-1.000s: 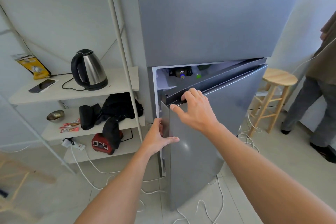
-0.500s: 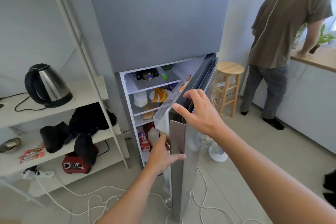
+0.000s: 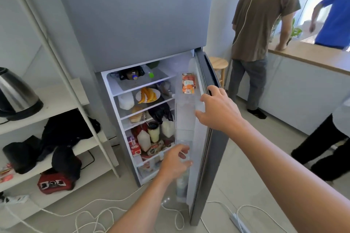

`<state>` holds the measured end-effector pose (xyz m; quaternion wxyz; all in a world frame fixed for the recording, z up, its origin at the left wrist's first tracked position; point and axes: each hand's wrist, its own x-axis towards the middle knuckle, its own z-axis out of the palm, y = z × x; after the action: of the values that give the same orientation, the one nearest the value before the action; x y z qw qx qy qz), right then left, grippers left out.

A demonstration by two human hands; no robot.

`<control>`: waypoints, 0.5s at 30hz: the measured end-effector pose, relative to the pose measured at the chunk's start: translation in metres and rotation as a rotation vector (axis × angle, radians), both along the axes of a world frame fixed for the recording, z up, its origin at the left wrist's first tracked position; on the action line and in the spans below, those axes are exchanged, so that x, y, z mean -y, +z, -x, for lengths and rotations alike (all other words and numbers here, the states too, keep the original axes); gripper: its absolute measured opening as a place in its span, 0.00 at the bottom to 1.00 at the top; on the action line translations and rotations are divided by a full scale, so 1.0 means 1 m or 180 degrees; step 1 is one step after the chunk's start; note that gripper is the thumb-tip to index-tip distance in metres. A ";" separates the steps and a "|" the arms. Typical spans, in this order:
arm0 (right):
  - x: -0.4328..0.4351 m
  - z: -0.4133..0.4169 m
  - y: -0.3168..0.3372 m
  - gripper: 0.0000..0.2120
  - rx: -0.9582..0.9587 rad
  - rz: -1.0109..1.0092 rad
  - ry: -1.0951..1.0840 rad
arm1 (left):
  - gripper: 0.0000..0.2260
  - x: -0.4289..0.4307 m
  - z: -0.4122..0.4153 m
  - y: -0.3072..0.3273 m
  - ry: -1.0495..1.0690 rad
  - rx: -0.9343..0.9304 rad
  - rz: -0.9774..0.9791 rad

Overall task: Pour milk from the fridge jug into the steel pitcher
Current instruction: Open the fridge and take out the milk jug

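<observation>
The lower fridge door [image 3: 200, 157] stands wide open. Inside, a white milk jug [image 3: 144, 140] stands on the lower shelf, a second one [image 3: 167, 128] is behind it, and a third white jug [image 3: 126, 100] is on a higher shelf. My right hand [image 3: 217, 108] grips the door's upper edge. My left hand [image 3: 175, 161] hovers in front of the lower door rack with its fingers loosely apart, holding nothing. No steel pitcher is in view.
A white shelf rack [image 3: 62, 104] to the left carries a kettle [image 3: 16, 96] and dark bags. White cables [image 3: 91, 212] trail over the floor. A person in a brown shirt [image 3: 263, 24] stands at a counter [image 3: 310, 58] to the right, with others nearby.
The lower door has swung from nearly closed to wide open, and the shelves have come into sight. My left hand has left the door's edge and dropped towards the lower door rack.
</observation>
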<state>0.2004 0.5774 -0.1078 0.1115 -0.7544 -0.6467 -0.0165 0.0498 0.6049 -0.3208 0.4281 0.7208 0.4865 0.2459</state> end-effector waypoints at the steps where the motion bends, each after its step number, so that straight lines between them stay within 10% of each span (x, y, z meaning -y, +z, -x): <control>1: 0.002 -0.002 0.000 0.24 0.0210 0.0002 -0.0042 | 0.19 -0.002 0.001 -0.003 0.0003 -0.0044 0.0012; 15: 0.005 -0.047 -0.013 0.23 0.0984 -0.0335 -0.0441 | 0.24 -0.036 0.007 -0.041 -0.0313 -0.0756 0.0288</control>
<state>0.2471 0.5729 -0.1208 0.0487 -0.7787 -0.6008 -0.1737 0.0425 0.6413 -0.3614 0.4111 0.7478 0.5085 0.1153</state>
